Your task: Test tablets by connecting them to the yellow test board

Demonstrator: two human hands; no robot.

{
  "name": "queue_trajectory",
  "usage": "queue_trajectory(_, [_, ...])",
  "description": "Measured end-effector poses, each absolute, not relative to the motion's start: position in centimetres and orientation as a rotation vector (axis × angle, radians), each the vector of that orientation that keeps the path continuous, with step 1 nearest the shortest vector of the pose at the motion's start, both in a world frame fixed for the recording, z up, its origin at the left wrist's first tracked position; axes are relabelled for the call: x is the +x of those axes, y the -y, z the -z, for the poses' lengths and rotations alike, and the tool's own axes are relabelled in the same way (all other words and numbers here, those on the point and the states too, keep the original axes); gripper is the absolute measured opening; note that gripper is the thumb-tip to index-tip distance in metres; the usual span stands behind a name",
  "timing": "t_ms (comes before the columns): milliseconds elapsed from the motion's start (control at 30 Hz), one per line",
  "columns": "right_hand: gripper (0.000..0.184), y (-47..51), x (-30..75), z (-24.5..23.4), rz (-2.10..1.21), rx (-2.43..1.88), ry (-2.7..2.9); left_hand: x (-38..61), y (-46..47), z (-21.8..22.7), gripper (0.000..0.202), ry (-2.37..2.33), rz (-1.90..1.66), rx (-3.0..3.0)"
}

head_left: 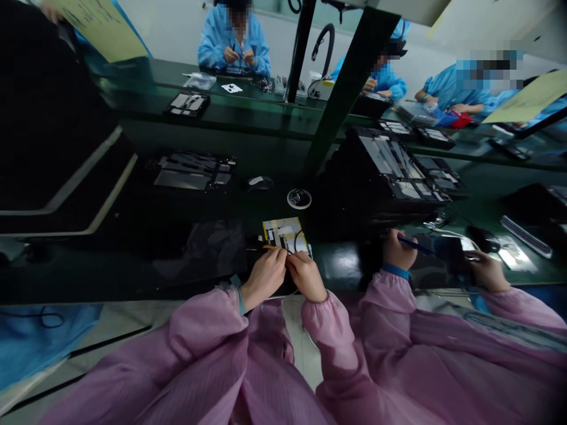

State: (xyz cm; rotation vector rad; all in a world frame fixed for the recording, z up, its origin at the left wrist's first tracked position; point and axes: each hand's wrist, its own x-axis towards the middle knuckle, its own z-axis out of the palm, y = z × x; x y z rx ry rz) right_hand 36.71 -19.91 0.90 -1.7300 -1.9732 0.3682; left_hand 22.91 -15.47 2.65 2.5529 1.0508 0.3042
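My left hand [267, 273] and my right hand [308, 276] meet at the near edge of a flat silver panel with yellow edging and dark strips [287, 227], which looks like the inside of a tablet. Both hands are closed, with thumbs and fingers pinched together; what lies between the fingertips is too small and covered to make out. A thin orange strip [270, 247] shows just beyond my left fingertips. A dark cable [297, 237] curves over the panel's right side. My left wrist wears a teal band [240, 295].
Right of me, a co-worker's hands [399, 251] hold a blue tool and a dark part. A tall stack of device frames [385, 171] stands at the back right. More frames [195, 171] lie back left, near a dark mouse [260, 183] and a round roll [299, 199]. A post rises ahead.
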Motion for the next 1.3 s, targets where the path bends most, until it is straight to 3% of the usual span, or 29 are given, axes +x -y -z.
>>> queue_trajectory(200, [0.023,19.8,38.1,-3.6,-0.38,-1.635,1.749,20.2,14.5,-5.8,0.048,-1.128,-0.207,2.507])
queue_trajectory(333, [0.028,16.2,37.0,-5.1,-0.231,-1.887,1.654,18.3,10.5,-6.3,0.031,-1.278,-0.429,2.556])
queue_trajectory(567, [0.018,12.4,30.9,-3.3,-0.226,-2.323,1.895,17.9,6.7,-1.2,0.019,-1.174,-0.425,2.665])
queue_trajectory(967, [0.03,10.2,29.8,-4.7,-0.26,-2.54,2.077,17.7,6.5,-0.7,0.026,-1.019,-0.489,2.535])
queue_trajectory(1100, [0.021,9.9,31.2,-6.3,-0.336,-2.444,2.137,16.3,7.0,-2.6,0.021,-1.074,-0.567,2.451])
queue_trajectory(1300, [0.031,10.4,28.7,-7.5,-0.284,-2.284,2.067,4.1,7.8,-1.9,0.047,-1.394,-0.987,2.315])
